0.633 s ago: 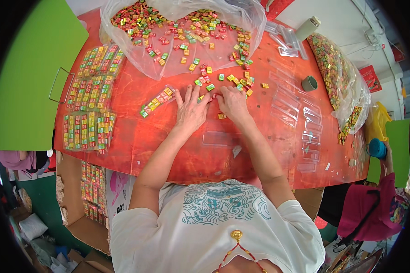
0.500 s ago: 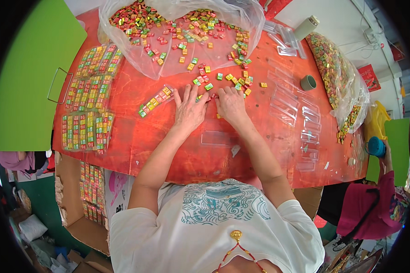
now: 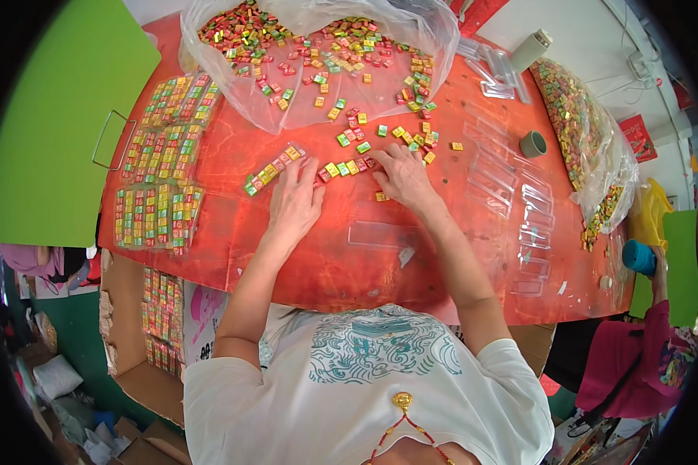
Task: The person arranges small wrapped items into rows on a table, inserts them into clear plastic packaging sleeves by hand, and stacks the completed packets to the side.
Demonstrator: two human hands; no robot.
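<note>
A slightly slanted row of small wrapped blocks (image 3: 342,168), red, yellow and green, lies on the table between my hands. My left hand (image 3: 295,203) rests at the row's left end, its fingers stretched out. Fingers apart, my right hand (image 3: 405,178) touches the row's right end. A filled clear strip tray (image 3: 274,169) with similar blocks lies just beyond my left fingertips. One yellow block (image 3: 381,196) sits below my right hand. Nearer to me lies a flat clear tray (image 3: 384,234). Loose blocks (image 3: 416,139) are scattered beyond my right hand.
A large clear bag (image 3: 287,112) spills blocks at the back of the red table (image 3: 302,271). Filled trays (image 3: 157,159) are stacked left. Clear trays (image 3: 531,232), a green cup (image 3: 532,144), a bottle (image 3: 531,49) and a full bag (image 3: 578,124) stand right. Another person's hand (image 3: 660,271) holds a blue cup.
My hands have moved apart, the left one toward me and leftward. The row of blocks between them now shows. The whole view has shifted slightly.
</note>
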